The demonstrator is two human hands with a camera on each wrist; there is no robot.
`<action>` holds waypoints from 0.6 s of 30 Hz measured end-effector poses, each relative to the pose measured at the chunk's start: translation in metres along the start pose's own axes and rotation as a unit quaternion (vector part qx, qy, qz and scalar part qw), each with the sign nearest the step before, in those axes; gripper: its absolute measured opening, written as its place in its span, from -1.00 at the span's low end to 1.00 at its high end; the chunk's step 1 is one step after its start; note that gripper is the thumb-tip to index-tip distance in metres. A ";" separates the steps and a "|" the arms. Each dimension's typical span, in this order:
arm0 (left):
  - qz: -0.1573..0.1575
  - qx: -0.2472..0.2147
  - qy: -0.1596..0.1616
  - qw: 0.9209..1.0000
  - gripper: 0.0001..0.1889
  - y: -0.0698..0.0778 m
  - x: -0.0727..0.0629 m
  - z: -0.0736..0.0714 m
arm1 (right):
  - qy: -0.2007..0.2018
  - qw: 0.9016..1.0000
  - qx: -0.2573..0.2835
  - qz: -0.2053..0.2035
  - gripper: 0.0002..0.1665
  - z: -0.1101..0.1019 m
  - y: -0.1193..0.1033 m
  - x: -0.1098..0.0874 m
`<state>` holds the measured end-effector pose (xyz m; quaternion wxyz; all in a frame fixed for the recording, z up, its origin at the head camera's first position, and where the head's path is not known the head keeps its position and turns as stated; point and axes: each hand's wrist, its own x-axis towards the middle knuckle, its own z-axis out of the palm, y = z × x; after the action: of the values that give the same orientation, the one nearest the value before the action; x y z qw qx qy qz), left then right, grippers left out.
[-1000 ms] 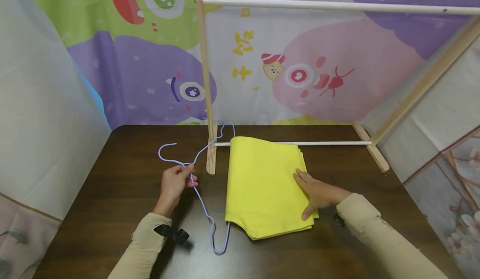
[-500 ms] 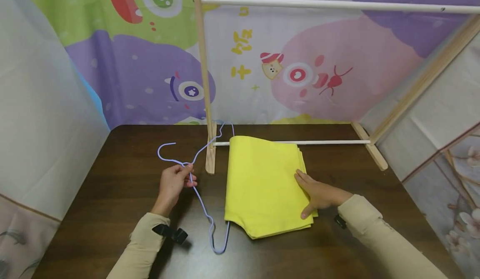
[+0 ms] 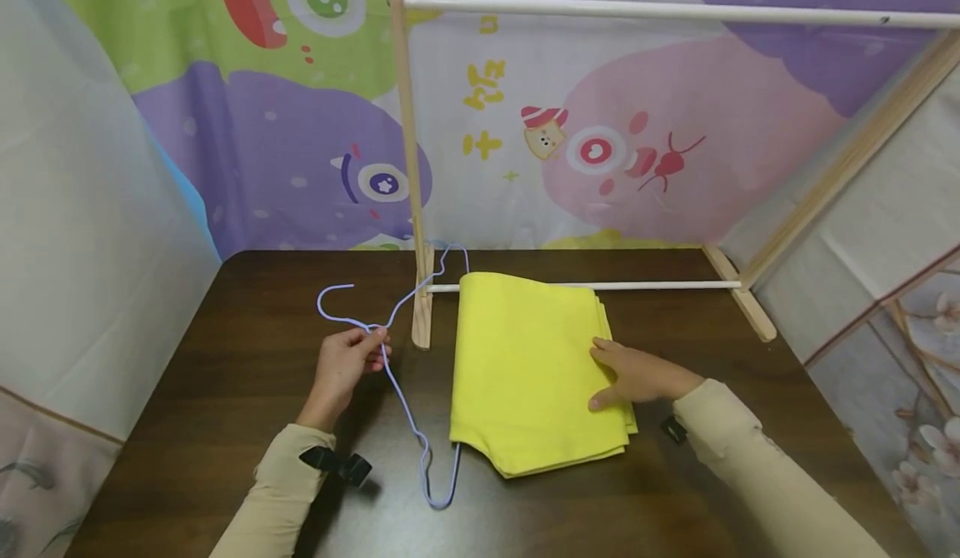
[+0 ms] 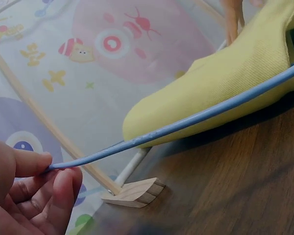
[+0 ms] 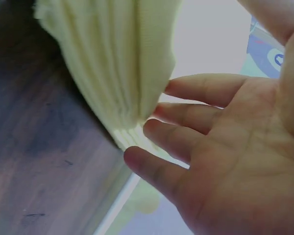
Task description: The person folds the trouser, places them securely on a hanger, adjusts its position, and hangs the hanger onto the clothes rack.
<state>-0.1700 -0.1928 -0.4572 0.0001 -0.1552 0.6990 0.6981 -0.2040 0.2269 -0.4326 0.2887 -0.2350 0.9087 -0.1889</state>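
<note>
In the head view, my left hand (image 3: 341, 371) pinches a thin lilac wire hanger (image 3: 402, 400) just below its hook, between thumb and fingers. The left wrist view shows the hanger's wire (image 4: 186, 122) running from the fingertips past the fabric. A folded yellow garment (image 3: 536, 366) lies on the table, wrapped over the hanger's long bar, which is mostly hidden inside the fold. My right hand (image 3: 648, 375) lies at the garment's right side, thumb and fingers spread. From the right wrist, its fingers (image 5: 171, 139) look extended beside the stacked layers of cloth (image 5: 112, 63).
A wooden rack with a white top rail (image 3: 637, 10) stands at the back. Its left foot (image 3: 422, 325) is near the hanger, and the lower white bar (image 3: 660, 286) passes behind the garment. Dark wood table (image 3: 187, 425); printed curtain (image 3: 300, 133) behind.
My right thumb has shifted up and left over the garment, away from its lower right corner. The left hand has moved very slightly left, still holding the hanger. The garment stays in place.
</note>
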 end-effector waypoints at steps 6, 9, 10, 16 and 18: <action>-0.007 -0.015 -0.007 1.000 -0.72 0.000 0.001 -0.002 | -0.002 1.000 -0.021 0.017 0.12 -0.005 -0.009 0.004; -0.015 -0.028 -0.015 0.999 -0.65 0.001 0.002 -0.003 | -0.002 0.999 -0.029 0.023 0.09 -0.005 -0.011 0.005; -0.017 -0.032 -0.018 0.999 -0.61 0.001 0.002 -0.004 | -0.001 0.999 -0.030 0.025 0.09 -0.005 -0.011 0.005; -0.025 -0.043 -0.022 0.998 -0.63 -0.002 0.004 -0.005 | 0.008 0.999 -0.034 0.023 0.04 -0.004 -0.010 0.006; -0.025 -0.052 -0.023 0.998 -0.70 -0.003 0.005 -0.006 | 0.011 0.999 -0.037 0.022 0.03 -0.004 -0.010 0.006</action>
<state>-0.1726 -0.1994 -0.4609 0.0252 -0.1562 0.6576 0.7366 -0.2072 0.2165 -0.4274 0.2741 -0.2236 0.9230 -0.1517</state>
